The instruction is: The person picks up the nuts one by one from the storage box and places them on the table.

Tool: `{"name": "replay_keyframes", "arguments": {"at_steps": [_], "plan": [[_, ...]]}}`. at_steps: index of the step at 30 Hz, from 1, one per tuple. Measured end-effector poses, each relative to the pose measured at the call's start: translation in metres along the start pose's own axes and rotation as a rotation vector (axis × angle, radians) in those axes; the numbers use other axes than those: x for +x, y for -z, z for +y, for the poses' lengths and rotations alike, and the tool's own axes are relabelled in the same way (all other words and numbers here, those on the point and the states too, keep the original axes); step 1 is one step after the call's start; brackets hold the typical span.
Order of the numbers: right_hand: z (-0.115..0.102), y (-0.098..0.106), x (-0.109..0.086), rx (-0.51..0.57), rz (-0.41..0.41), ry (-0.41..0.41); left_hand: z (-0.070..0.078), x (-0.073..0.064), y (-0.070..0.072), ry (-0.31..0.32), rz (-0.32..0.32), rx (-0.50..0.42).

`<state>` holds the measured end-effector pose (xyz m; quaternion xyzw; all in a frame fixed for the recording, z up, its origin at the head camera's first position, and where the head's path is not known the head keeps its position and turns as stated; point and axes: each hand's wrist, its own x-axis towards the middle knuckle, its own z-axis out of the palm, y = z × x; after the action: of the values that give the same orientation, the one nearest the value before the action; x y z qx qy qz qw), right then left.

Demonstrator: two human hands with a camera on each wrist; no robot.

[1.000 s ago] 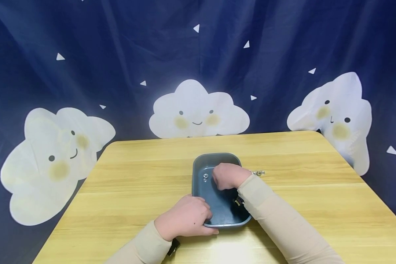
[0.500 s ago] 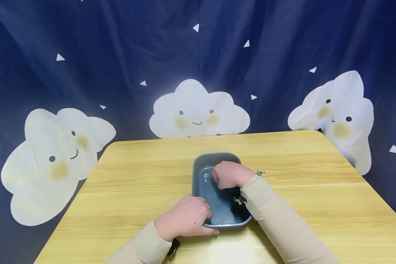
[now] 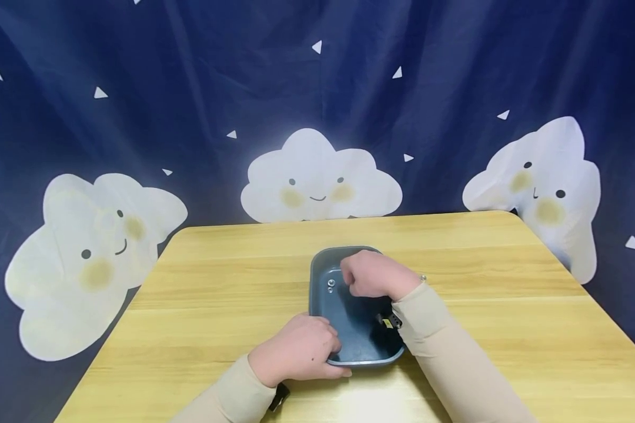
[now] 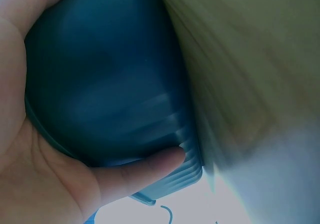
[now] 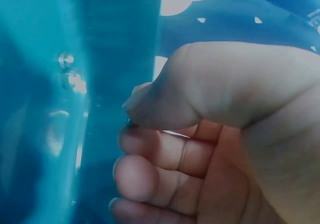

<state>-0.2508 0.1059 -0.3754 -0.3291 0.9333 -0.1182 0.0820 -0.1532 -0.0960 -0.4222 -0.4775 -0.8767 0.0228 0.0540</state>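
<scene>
A dark blue-green rectangular box [image 3: 357, 352] with rounded corners stands on the table. My left hand [image 3: 298, 348] grips its near left corner, fingers over the rim and thumb along the outer wall. Inside the box lie two small shiny metal pieces [image 3: 330, 286] that look like nuts, near the left wall. My right hand [image 3: 373, 275] is over the far part of the box. In the right wrist view its thumb and index finger pinch together at the tips. A small dark sliver [image 5: 129, 121] shows between them; its kind is mostly hidden by the fingertips.
Another small shiny piece [image 3: 423, 278] lies on the wooden table [image 3: 233, 282] right of the box, partly behind the right wrist. A dark blue curtain [image 3: 317, 88] with white clouds hangs behind the table's far edge.
My right hand has risen slightly, and its wrist and forearm have shifted right, covering more of the pieces on the table. My left hand and the box stay in place.
</scene>
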Motion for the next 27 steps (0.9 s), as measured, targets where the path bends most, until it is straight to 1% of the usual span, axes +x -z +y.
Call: {"name": "replay_keyframes", "arguments": {"at_steps": [5, 13, 19, 23, 27], "plan": [[0.003, 0.01, -0.007, 0.01, 0.043, -0.007, 0.0, 0.0, -0.001, -0.003, 0.017, -0.012], [0.008, 0.028, -0.022, 0.066, 0.08, -0.036, 0.0, 0.0, -0.001, 0.005, -0.006, -0.007], [0.019, 0.034, -0.029, 0.065, 0.095, -0.075, 0.0, 0.0, -0.002, 0.0, 0.005, 0.005], [0.029, 0.035, -0.032, 0.07, 0.105, -0.088, 0.0, 0.0, -0.002, -0.004, 0.014, 0.008], [0.039, 0.035, -0.033, 0.087, 0.103, -0.101, 0.0, 0.0, -0.001, -0.002, 0.007, 0.008]]}}
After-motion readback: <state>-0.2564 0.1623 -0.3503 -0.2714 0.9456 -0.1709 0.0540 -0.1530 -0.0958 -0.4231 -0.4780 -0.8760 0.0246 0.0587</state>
